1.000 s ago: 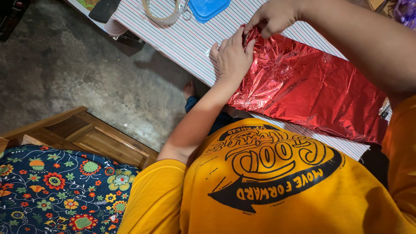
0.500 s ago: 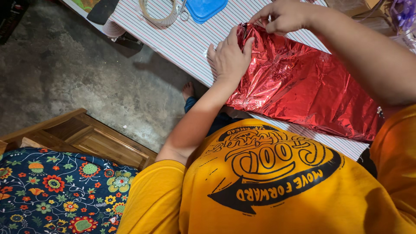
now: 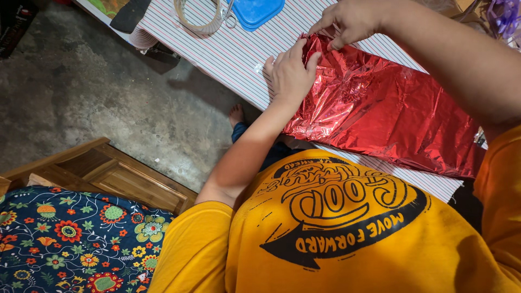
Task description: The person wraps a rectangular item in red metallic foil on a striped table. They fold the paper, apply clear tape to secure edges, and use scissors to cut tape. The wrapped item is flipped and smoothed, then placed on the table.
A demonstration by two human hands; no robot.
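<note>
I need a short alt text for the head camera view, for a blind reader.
Two bare hands work a shiny red foil wrap on a striped table: the left hand presses its end, the right hand pinches the edge.

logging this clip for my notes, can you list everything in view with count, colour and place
foil wrap: 1, shiny red, crinkled, lying on the striped surface in front of the person
striped table cover: 1, white with thin coloured lines, upper middle
flat lid or box: 1, blue, top edge of the table, partly cut off
tape roll: 1, beige ring, top of the table beside the blue piece
scissors handle: 1, pale loop only, between ring and blue piece
floor: grey concrete, left
wooden frame: 1, brown, lower left
floral cloth: 1, dark blue with bright flowers, bottom left
shirt: 1, yellow with dark print, bottom
bare foot: 1, under the table edge
left hand: flat on the foil's end
right hand: fingers pinching the foil's top corner
</note>
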